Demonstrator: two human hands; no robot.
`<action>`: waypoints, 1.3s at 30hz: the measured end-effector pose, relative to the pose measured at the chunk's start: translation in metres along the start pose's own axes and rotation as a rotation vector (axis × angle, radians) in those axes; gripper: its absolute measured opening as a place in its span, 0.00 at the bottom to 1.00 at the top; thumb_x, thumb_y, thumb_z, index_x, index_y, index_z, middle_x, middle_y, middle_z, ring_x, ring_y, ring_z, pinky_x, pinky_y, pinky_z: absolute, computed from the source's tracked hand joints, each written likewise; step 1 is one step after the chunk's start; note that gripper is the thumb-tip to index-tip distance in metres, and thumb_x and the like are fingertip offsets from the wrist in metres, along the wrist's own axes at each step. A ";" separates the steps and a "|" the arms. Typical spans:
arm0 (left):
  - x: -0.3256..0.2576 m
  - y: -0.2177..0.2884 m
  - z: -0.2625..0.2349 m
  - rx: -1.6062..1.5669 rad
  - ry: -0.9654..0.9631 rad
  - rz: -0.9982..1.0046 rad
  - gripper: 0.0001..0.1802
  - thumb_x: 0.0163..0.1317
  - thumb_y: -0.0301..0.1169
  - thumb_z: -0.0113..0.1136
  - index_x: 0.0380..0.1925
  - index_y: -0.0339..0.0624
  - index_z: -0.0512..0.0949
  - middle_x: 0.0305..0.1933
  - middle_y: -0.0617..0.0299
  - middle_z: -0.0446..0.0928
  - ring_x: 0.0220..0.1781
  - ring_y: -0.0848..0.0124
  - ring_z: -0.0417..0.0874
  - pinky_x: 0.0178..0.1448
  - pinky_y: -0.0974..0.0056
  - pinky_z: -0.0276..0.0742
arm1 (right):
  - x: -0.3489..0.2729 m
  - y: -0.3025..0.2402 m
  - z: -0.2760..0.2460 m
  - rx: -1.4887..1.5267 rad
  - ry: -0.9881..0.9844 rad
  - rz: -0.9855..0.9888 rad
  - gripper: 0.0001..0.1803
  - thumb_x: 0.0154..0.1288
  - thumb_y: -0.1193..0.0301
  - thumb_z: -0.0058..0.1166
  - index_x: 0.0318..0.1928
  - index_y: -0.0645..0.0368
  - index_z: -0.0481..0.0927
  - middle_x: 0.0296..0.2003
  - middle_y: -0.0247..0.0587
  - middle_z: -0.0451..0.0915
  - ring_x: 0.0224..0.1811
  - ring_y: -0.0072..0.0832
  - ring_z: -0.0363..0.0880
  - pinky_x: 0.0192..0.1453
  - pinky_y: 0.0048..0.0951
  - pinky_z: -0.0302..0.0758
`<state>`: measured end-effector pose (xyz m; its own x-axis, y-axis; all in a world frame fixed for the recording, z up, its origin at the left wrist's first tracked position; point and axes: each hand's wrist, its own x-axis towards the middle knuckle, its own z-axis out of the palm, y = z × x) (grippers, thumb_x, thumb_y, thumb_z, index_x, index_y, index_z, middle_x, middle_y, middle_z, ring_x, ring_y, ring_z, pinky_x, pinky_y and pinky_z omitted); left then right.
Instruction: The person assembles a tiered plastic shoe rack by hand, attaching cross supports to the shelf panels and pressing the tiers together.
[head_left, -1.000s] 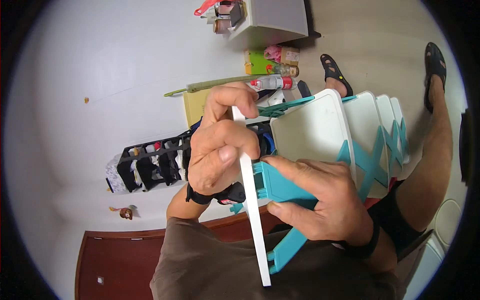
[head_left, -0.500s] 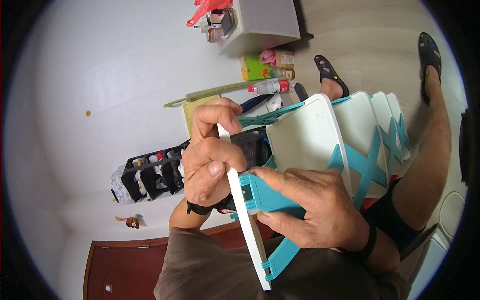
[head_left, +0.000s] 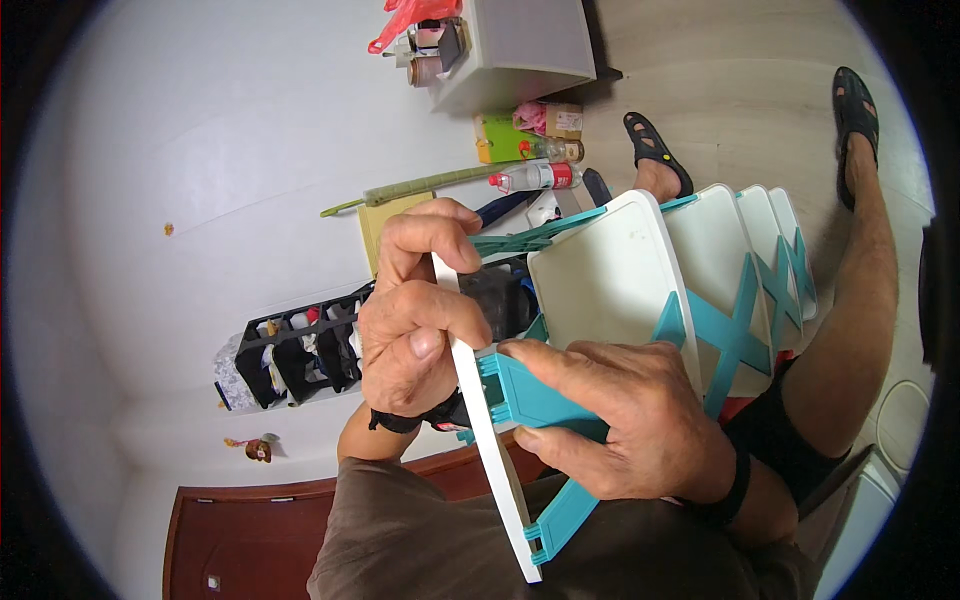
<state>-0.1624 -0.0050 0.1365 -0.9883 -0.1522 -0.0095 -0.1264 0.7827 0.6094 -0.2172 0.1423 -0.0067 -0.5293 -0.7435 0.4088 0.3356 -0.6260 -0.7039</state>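
From my remote feed I see a black shoe organiser [head_left: 290, 355] against the white wall [head_left: 200, 180], a plastic bottle [head_left: 535, 177] and a grey cabinet [head_left: 525, 40] beyond.

This is a room in a home. A pale wood-plank floor [head_left: 760, 60] meets a plain white wall [head_left: 200, 150], and a dark reddish-brown wooden door [head_left: 240, 540] stands in that wall. A black fabric hanging organiser with rows of pockets [head_left: 290, 355] rests against the wall, stuffed with small household items. A grey boxy cabinet [head_left: 520, 45] stands on the floor, with a red plastic bag [head_left: 410, 15] at its edge. Beside it on the floor lie a clear plastic drink bottle with a red cap [head_left: 530, 178] and bright snack packages [head_left: 530, 125]. The person wears black open sandals [head_left: 655, 150] indoors.
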 end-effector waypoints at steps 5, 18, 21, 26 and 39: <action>0.001 0.002 0.000 -0.001 -0.012 -0.012 0.19 0.60 0.45 0.50 0.21 0.43 0.80 0.46 0.54 0.68 0.58 0.54 0.63 0.65 0.48 0.54 | -0.002 0.000 0.001 -0.018 0.014 -0.021 0.27 0.54 0.70 0.62 0.55 0.65 0.72 0.24 0.43 0.76 0.25 0.38 0.78 0.28 0.37 0.74; 0.001 0.005 -0.001 0.084 -0.076 -0.035 0.19 0.64 0.44 0.49 0.22 0.44 0.77 0.46 0.53 0.69 0.58 0.54 0.63 0.65 0.47 0.53 | -0.002 -0.007 0.000 -0.026 -0.001 0.077 0.27 0.49 0.74 0.64 0.53 0.67 0.76 0.30 0.48 0.80 0.30 0.39 0.81 0.34 0.34 0.76; 0.001 0.005 -0.001 0.149 -0.094 0.005 0.20 0.66 0.44 0.45 0.22 0.44 0.76 0.46 0.51 0.69 0.59 0.53 0.63 0.66 0.46 0.53 | -0.001 -0.006 -0.002 0.070 0.019 0.044 0.26 0.49 0.74 0.63 0.52 0.68 0.76 0.30 0.49 0.80 0.30 0.40 0.82 0.35 0.33 0.76; 0.005 0.002 -0.005 0.280 -0.133 0.061 0.23 0.69 0.45 0.39 0.25 0.41 0.75 0.49 0.48 0.70 0.61 0.51 0.63 0.68 0.44 0.52 | 0.001 -0.005 0.002 0.026 0.072 0.017 0.27 0.50 0.73 0.63 0.53 0.68 0.76 0.31 0.49 0.80 0.32 0.41 0.81 0.37 0.34 0.75; 0.011 -0.010 -0.001 0.292 -0.086 0.106 0.28 0.71 0.48 0.34 0.48 0.36 0.75 0.64 0.44 0.65 0.70 0.53 0.57 0.73 0.52 0.46 | -0.012 -0.005 -0.019 -0.300 0.191 -0.229 0.33 0.54 0.61 0.47 0.58 0.71 0.70 0.47 0.58 0.76 0.49 0.47 0.76 0.56 0.38 0.70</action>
<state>-0.1718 -0.0149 0.1310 -0.9993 -0.0190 -0.0325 -0.0294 0.9336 0.3572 -0.2277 0.1588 -0.0193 -0.7083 -0.5182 0.4793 -0.0348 -0.6526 -0.7569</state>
